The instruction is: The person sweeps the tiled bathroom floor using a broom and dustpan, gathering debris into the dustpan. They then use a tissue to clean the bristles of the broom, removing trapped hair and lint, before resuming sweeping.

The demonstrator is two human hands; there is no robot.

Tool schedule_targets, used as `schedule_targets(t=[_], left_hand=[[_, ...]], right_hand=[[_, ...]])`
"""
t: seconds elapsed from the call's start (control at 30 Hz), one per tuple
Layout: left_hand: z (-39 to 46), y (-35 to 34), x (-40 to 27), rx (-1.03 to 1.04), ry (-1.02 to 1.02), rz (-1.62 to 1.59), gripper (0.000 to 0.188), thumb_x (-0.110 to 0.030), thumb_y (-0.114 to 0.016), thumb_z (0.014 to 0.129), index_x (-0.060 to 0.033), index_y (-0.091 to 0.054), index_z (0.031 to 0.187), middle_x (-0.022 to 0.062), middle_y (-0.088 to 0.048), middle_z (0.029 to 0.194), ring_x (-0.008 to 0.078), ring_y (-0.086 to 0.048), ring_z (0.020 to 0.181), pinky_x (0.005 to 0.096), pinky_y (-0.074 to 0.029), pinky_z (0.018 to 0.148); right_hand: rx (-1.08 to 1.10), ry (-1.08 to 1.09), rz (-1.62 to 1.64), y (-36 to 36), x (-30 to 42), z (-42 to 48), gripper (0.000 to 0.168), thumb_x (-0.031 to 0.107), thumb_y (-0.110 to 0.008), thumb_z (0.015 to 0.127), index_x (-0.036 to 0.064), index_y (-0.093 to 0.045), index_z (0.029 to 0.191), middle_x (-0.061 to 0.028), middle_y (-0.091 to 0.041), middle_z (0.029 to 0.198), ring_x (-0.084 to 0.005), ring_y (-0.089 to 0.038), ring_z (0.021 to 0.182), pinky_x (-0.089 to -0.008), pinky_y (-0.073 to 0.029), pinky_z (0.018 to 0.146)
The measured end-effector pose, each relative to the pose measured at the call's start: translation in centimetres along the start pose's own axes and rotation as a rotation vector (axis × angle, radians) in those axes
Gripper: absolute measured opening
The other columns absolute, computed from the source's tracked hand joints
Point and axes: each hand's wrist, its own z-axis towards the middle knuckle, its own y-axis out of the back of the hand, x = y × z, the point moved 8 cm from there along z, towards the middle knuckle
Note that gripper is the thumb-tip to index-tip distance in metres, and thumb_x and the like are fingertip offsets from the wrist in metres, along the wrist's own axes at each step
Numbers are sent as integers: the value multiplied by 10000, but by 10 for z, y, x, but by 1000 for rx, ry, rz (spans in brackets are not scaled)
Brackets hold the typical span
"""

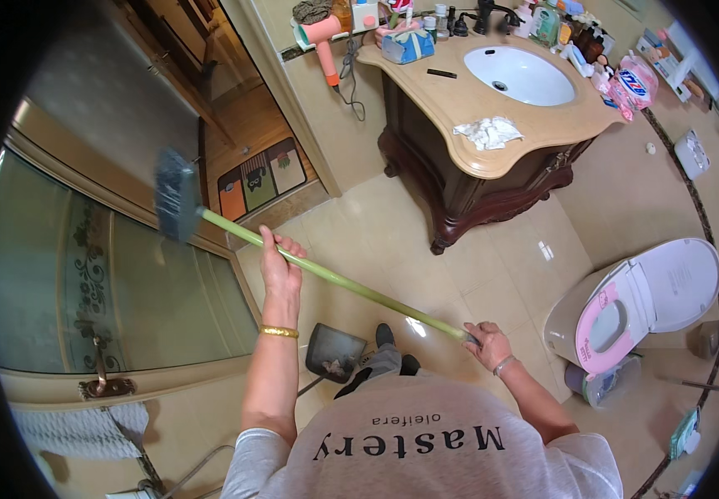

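Note:
A broom with a green handle (347,284) lies slantwise across the view, its dark bristle head (175,196) raised at the left near the glass shower door. My left hand (281,259), with a gold bracelet on the wrist, grips the handle a little below the head. The far end of the handle is held by my right hand (487,344), at the right. On the floor beside my feet rests a grey dustpan (334,349) with a clump of debris in it.
A dark wooden vanity (453,187) with a stone top and white sink (521,75) stands ahead. At the right is a toilet (609,330) with a pink seat and raised lid, a bin (606,380) beside it. A patterned mat (263,174) lies beyond the doorway.

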Motion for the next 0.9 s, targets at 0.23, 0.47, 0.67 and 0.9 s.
schedule_targets(t=[0.23,0.47,0.67,0.9], left_hand=[[38,-10,-82,-52,-291,244,338,-333,-520,919,-128,-338,721,-30,-324,556,80,-325,453,220,-304,397],[62,5,-72,20,-395,739,263,-228,-534,921,-121,-386,731,-63,-354,540,37,-314,433,196,-265,386],[56,25,-50,78,-416,1032,237,-177,-592,886,-64,-480,709,-66,-355,597,35,-326,555,211,-294,476],[24,20,-30,94,-349,1178,241,-206,-626,866,-53,-510,721,-60,-363,592,50,-315,554,215,-302,482]], right_hand=[[-62,-262,289,8,-2,75,258,158,-663,771,61,-647,1009,-117,-607,866,-249,-598,772,-330,-492,716],[-335,-292,340,68,-11,126,100,114,-648,779,25,-649,825,-117,-604,773,-233,-594,635,-316,-481,602],[-564,-238,310,139,-22,179,72,76,-630,781,11,-633,813,-124,-608,776,-226,-599,641,-314,-479,595],[-724,-235,114,214,-47,281,202,168,-647,772,7,-641,894,-161,-623,833,-279,-613,772,-356,-485,696]])
